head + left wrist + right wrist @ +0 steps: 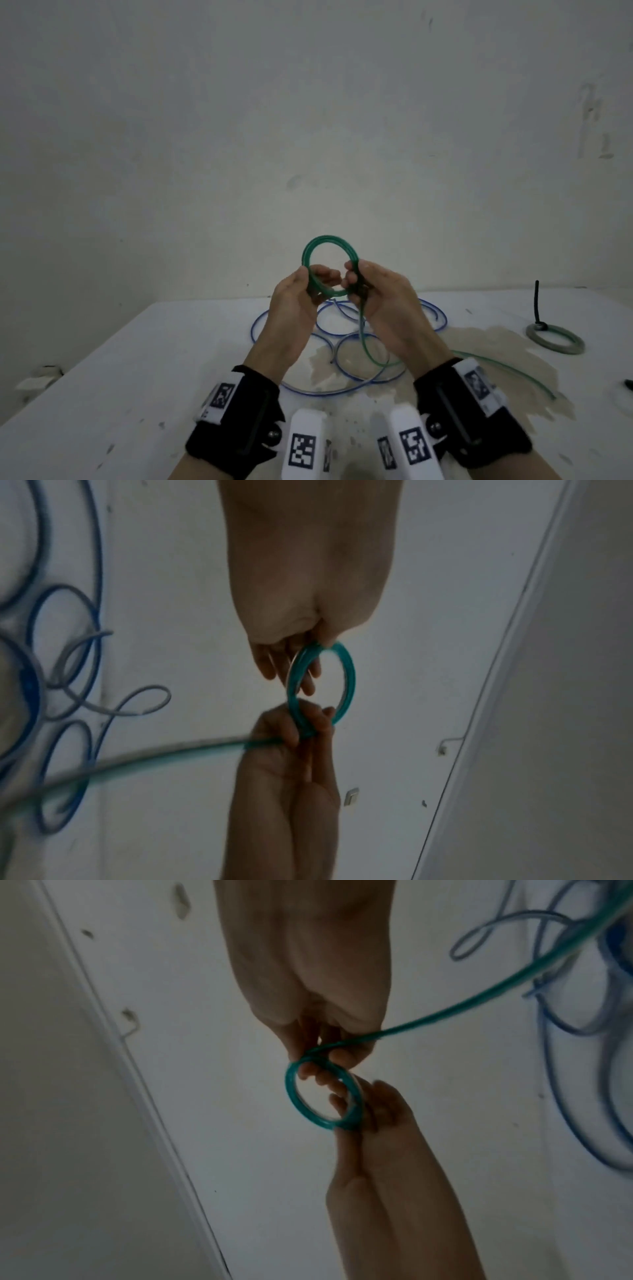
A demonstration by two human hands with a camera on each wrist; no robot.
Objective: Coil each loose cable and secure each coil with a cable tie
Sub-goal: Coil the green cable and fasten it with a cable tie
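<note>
step: coiling green cable [329, 265], frame centre
left hand [301, 298]: grips coil
right hand [380, 294]: pinches coil, feeds tail
next: wind remaining tail, then tie

A plain, dim room with a white table against a pale wall.

The wall [308, 120] is off-white, bare and scuffed, with grey smudges and darker marks toward its right side. The table [102, 377] has a white top speckled with small dark spots, and a wide brownish stain [479, 346] spreads across its middle and right. The light is soft and even, rather grey, and casts no hard shadows. At the table's left edge stands a small pale object, too blurred to identify.
</note>
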